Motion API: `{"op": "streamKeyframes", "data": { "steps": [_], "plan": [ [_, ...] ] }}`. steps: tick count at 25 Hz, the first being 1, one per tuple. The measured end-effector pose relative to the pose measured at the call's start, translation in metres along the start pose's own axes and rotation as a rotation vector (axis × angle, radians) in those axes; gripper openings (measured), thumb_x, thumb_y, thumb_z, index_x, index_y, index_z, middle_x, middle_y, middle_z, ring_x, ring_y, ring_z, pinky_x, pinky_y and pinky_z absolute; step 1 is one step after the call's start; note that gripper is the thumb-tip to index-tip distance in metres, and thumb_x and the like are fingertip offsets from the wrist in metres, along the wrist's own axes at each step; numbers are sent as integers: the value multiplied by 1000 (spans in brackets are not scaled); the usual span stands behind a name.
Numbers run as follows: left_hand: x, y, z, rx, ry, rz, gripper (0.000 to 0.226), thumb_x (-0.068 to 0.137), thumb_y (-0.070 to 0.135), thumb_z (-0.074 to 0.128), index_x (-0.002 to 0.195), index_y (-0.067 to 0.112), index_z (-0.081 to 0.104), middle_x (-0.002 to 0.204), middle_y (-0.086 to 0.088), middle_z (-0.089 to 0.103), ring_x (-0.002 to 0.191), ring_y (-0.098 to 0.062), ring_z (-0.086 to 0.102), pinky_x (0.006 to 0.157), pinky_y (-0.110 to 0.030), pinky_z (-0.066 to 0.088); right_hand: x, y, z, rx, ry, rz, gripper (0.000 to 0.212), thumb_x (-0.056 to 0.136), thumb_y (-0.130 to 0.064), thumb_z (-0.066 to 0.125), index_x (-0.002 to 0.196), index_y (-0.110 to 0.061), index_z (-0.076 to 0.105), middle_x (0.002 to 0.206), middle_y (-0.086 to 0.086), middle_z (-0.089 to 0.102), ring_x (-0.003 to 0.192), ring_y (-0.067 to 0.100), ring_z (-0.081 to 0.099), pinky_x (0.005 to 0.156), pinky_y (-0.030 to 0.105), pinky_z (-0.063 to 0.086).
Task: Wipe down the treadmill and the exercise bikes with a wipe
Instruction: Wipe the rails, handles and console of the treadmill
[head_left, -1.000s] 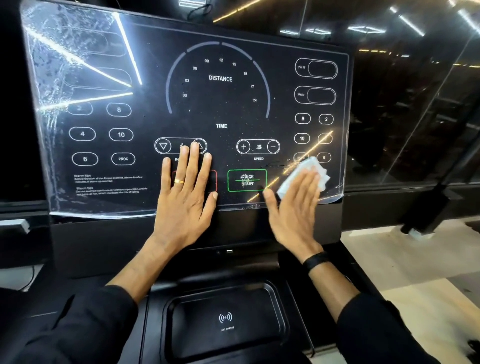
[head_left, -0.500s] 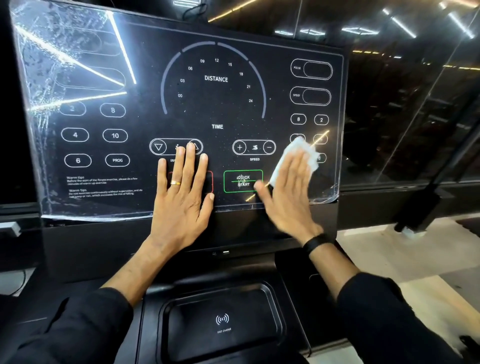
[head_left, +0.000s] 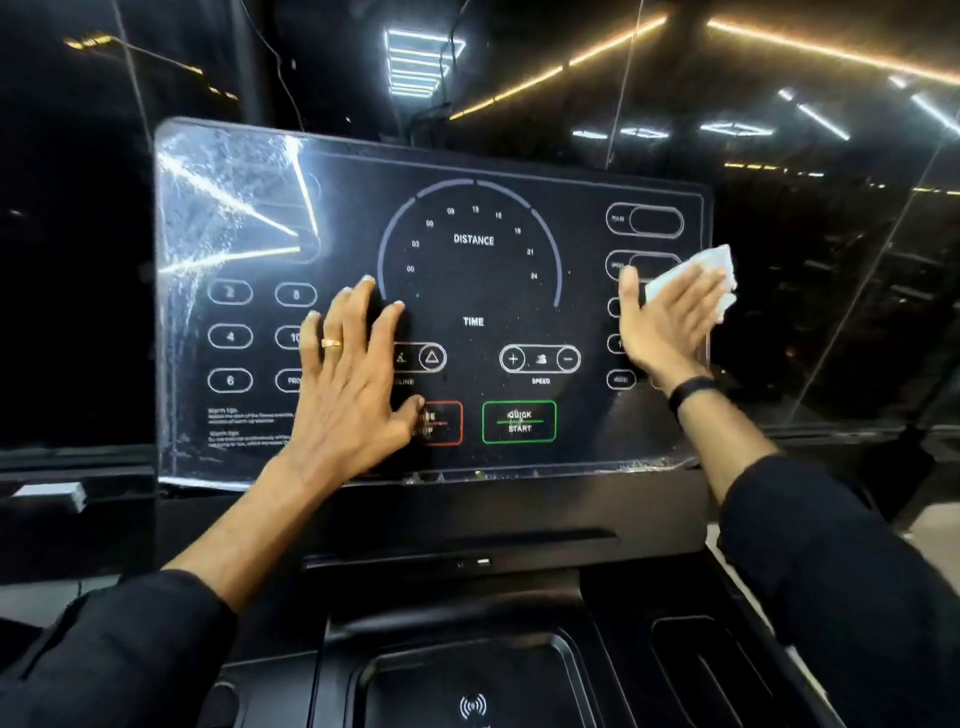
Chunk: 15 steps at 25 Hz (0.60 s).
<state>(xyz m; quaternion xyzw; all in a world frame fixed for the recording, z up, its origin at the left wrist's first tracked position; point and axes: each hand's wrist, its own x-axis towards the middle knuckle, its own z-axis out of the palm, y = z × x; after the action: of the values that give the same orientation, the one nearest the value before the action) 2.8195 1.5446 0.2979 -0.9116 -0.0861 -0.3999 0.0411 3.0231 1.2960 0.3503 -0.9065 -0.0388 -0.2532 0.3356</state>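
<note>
The treadmill's black glossy console panel (head_left: 467, 296) fills the middle of the head view, printed with DISTANCE, TIME, number buttons and a green QUICK START box. My left hand (head_left: 353, 374) lies flat on the panel left of centre, fingers spread and straight, a gold ring on one finger. My right hand (head_left: 670, 322) presses a white wipe (head_left: 706, 280) against the panel's right edge with straight fingers. The wipe sticks out beyond my fingertips and past the panel's rim. Wrinkled protective film shines at the panel's top left.
Below the panel a black tray with a wireless charging pad (head_left: 472, 696) sits in the console base, with a cup slot (head_left: 696, 660) to its right. Dark glass (head_left: 831, 156) behind the treadmill reflects ceiling lights. Pale floor shows at the right.
My right hand has slid the wipe up and to the right, from beside QUICK START to the panel's right edge. My left hand has shifted higher on the panel. The view tilted upward.
</note>
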Motion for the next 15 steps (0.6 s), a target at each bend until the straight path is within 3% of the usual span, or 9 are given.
{"op": "streamKeyframes", "data": {
  "steps": [4, 8, 12, 15],
  "plan": [
    [14, 0, -7, 60, -31, -44, 115, 54, 45, 81, 147, 6, 27, 158, -20, 12, 147, -38, 12, 117, -54, 1, 32, -67, -1, -78, 20, -216, 97, 97, -68, 24, 153, 4, -9, 159, 27, -18, 148, 37, -21, 120, 52, -13],
    [3, 2, -11, 46, -9, -86, 117, 61, 50, 80, 151, 5, 18, 161, -18, 5, 149, -36, 8, 118, -54, 0, 3, -138, 23, -187, 30, -522, 96, 95, -70, 19, 155, 2, -3, 162, 24, -7, 151, 36, -11, 120, 49, -10],
    [-12, -23, -29, -94, 103, -165, 93, 81, 51, 56, 152, 6, 15, 161, -16, 5, 150, -31, 9, 118, -50, -4, -67, -213, 62, -232, 14, -857, 106, 84, -74, 0, 155, 4, 2, 162, 25, -1, 151, 38, -4, 122, 51, -3],
    [-20, -58, -47, -173, 235, -295, 78, 88, 42, 44, 152, 6, 18, 160, -14, 11, 149, -24, 11, 118, -47, 0, -131, -267, 101, -321, -69, -1089, 83, 93, -53, 0, 155, 2, -1, 162, 25, -4, 150, 40, -5, 122, 52, -1]
  ]
}}
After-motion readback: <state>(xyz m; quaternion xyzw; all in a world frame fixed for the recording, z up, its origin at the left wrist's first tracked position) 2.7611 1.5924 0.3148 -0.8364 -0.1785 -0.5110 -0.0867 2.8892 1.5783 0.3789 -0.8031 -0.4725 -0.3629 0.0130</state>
